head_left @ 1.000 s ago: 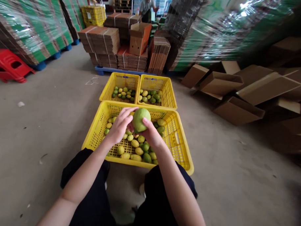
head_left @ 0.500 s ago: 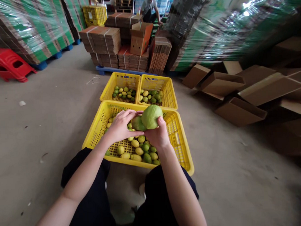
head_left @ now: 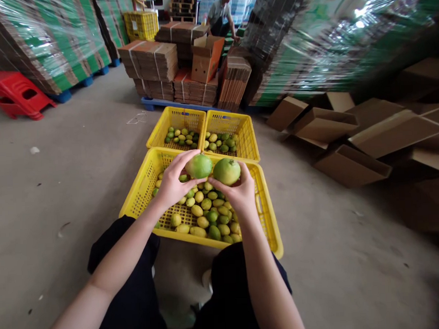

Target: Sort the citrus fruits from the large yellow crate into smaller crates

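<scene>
My left hand [head_left: 172, 181] is closed round a green lemon [head_left: 199, 166], thumb below and fingers above. Beside it my right hand [head_left: 242, 190] grips a second, yellow-green lemon [head_left: 227, 171]. The two fruits are held side by side with a narrow gap between them. Both are above a large yellow crate [head_left: 138, 186] in front of my knees. Several yellow and green lemons [head_left: 203, 222] lie on that crate's slotted bottom; my hands hide part of them.
Two smaller-looking yellow crates [head_left: 253, 134] with lemons adjoin the far side. Behind them, bundled flat cartons [head_left: 149, 59] sit on a blue pallet. Empty cardboard boxes [head_left: 326, 122] are heaped at right, a red stool [head_left: 17, 95] at left. A person [head_left: 221, 15] crouches at the back.
My hands have drawn slightly apart, and both lemons have turned. The left lemon has risen into fuller view; the right one has shifted a little right and down.
</scene>
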A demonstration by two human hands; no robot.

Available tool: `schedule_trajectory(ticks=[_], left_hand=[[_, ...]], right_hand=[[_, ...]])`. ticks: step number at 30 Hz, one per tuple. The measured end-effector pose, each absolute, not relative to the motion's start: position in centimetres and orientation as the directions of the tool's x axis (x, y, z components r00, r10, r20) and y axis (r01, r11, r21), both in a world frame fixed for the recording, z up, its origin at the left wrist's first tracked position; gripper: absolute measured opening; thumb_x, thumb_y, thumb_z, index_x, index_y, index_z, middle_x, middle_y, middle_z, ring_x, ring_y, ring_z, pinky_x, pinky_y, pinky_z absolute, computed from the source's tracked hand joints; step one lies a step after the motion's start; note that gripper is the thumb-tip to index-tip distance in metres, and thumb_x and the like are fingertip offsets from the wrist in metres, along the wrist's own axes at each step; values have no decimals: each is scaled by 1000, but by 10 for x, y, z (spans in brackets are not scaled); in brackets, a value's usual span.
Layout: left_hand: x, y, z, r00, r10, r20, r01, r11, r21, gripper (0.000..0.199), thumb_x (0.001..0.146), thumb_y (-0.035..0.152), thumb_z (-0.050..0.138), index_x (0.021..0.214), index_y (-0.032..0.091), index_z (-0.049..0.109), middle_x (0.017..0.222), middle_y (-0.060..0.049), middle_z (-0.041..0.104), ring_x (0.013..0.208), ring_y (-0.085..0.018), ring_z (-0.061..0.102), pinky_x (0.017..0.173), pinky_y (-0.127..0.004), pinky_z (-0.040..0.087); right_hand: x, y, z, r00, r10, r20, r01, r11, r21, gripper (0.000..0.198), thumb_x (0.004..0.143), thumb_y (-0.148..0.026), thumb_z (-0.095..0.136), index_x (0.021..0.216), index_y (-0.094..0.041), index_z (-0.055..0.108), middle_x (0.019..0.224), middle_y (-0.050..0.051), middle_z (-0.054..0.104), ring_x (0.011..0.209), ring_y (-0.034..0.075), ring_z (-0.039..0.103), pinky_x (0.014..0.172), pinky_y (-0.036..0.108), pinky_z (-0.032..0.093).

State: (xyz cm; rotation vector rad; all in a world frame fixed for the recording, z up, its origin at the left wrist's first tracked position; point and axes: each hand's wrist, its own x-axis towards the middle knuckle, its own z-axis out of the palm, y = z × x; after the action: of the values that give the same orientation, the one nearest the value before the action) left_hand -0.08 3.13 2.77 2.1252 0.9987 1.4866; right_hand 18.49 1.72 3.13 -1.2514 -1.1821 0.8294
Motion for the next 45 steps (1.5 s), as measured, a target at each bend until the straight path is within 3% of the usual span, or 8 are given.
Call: schedule_trajectory(ticks=[6, 11, 17, 25, 32, 39, 45], left_hand=[[0, 31, 28, 294, 686, 665, 322, -727, 607, 77, 89, 29, 72, 156, 33, 35, 154, -12, 47, 141, -32, 47, 116, -51, 45], [-2, 34, 22, 293, 692, 660, 245, -721, 648, 84, 87, 32, 74, 157, 33, 29, 149, -14, 51, 136, -31, 53, 106, -46, 54], [-4, 33, 27, 284, 550, 786, 327, -826, 460, 69, 81, 12, 77, 141, 31, 50, 133, -9, 61, 126, -29, 59, 108, -51, 51], [-2, 33, 28, 312, 482, 819, 300, -868, 397, 64, 86, 7, 69, 141, 31, 49, 138, -9, 60, 128, -27, 59, 105, -49, 53], [-1, 34, 28, 288, 473, 833, 266, -875, 404, 62, 85, 8, 70, 138, 32, 49, 137, -9, 61, 126, -26, 60, 104, -49, 54], [-1, 32, 29, 280, 502, 818, 272, -859, 434, 61, 86, 11, 71, 138, 32, 49, 137, -8, 60, 127, -26, 60, 105, -51, 53], [-1, 35, 27, 228, 554, 801, 246, -828, 503, 65, 81, 24, 81, 138, 28, 51, 134, -11, 61, 128, -27, 59, 106, -47, 53]], right_hand=[[175, 12, 28, 261, 900, 349, 320, 260, -911, 52, 64, -38, 84, 108, -25, 59, 103, 4, 71, 95, 26, 67, 90, 48, 55], [176, 11, 25, 249, 840, 481, 443, 343, -828, 50, 70, -32, 79, 116, -27, 60, 116, 8, 68, 108, 30, 65, 99, 52, 51], [177, 12, 18, 207, 696, 687, 635, 438, -636, 47, 78, -21, 68, 123, -27, 57, 116, 8, 66, 109, 29, 64, 96, 51, 52], [178, 13, 15, 190, 628, 755, 716, 437, -544, 49, 77, -18, 66, 123, -28, 53, 114, 8, 65, 106, 28, 63, 91, 50, 53], [173, 10, 17, 227, 603, 765, 681, 464, -567, 51, 75, -17, 67, 122, -28, 51, 113, 7, 63, 105, 28, 64, 92, 50, 53], [169, 9, 20, 254, 675, 693, 590, 459, -664, 48, 75, -23, 71, 118, -29, 51, 110, 6, 64, 100, 26, 66, 90, 48, 55], [167, 8, 21, 275, 769, 578, 498, 401, -769, 51, 69, -30, 76, 114, -27, 52, 105, 5, 67, 93, 26, 68, 85, 46, 57]])
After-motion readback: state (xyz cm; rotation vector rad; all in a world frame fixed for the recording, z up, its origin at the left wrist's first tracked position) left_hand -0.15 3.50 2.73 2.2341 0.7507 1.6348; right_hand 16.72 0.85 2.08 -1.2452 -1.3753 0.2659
